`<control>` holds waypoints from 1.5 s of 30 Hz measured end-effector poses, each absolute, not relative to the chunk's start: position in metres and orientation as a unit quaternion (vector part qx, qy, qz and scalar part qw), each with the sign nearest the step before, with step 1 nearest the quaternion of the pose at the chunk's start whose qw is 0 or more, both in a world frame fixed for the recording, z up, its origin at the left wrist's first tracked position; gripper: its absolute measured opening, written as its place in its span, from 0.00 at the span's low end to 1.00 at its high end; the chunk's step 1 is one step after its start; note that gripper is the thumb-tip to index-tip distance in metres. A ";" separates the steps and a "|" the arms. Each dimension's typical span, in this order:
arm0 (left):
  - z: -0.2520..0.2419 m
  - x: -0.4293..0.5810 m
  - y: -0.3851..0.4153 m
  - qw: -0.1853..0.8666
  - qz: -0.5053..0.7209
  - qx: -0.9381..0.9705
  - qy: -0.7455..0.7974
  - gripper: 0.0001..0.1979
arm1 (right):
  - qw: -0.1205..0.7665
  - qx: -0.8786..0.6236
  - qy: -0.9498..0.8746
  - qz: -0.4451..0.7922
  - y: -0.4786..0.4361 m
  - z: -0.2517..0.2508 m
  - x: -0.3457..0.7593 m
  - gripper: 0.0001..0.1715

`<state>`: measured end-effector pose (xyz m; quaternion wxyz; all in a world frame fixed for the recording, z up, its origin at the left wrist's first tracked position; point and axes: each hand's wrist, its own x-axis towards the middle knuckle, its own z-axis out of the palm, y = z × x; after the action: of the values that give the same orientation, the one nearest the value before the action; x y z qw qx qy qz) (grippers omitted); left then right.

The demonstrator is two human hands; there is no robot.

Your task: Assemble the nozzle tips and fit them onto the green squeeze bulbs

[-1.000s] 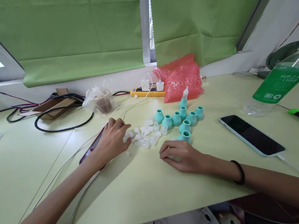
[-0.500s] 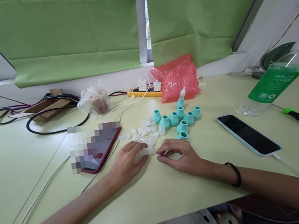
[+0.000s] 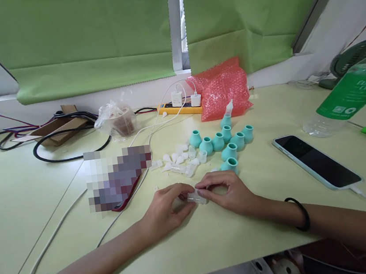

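Between my two hands is a small translucent plastic tube (image 3: 197, 197), lying roughly sideways just above the table. My left hand (image 3: 173, 202) pinches its left end between thumb and fingers. At the other end, the thumb and fingertips of my right hand (image 3: 227, 189) are closed on the tube too; whether a smaller piece sits in them is hidden. Beyond the hands lies a loose pile of clear and white plastic pieces (image 3: 178, 168). To its right stand several teal rubber bulbs (image 3: 229, 151) with open necks. One bulb (image 3: 225, 120) at the back carries a clear pointed tip (image 3: 229, 106).
A red-cased phone (image 3: 121, 202) with a white cable lies left; another phone (image 3: 316, 160) charges at right. A green-labelled bottle (image 3: 347, 94) leans at far right. Behind are pink bubble wrap (image 3: 222, 92), a yellow power strip (image 3: 179, 110), bagged tape (image 3: 123, 122) and black cables (image 3: 72, 158).
My left hand has moved right and nearer me, bringing a clear tube away from the pile. My right hand now meets it on the tube. The view has shifted slightly.
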<state>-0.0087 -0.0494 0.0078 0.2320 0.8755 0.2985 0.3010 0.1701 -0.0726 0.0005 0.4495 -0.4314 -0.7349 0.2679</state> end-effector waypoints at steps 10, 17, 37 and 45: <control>0.008 -0.009 -0.050 0.245 0.303 0.866 0.314 0.11 | 0.427 -0.400 -0.768 0.261 -0.073 0.002 0.171 0.11; 0.007 -0.009 -0.050 0.235 0.300 0.867 0.322 0.10 | 0.460 -0.386 -0.765 0.232 -0.073 0.000 0.170 0.08; 0.004 -0.009 -0.050 0.217 0.306 0.870 0.321 0.09 | 0.468 -0.375 -0.775 0.201 -0.072 -0.002 0.170 0.06; 0.004 -0.009 -0.048 0.210 0.313 0.876 0.301 0.09 | 0.464 -0.374 -0.777 0.204 -0.074 -0.001 0.170 0.06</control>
<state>-0.0095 -0.0484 0.0040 0.2103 0.8759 0.3013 0.3129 0.1701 -0.0736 -0.0007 0.4639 -0.3739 -0.7767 0.2044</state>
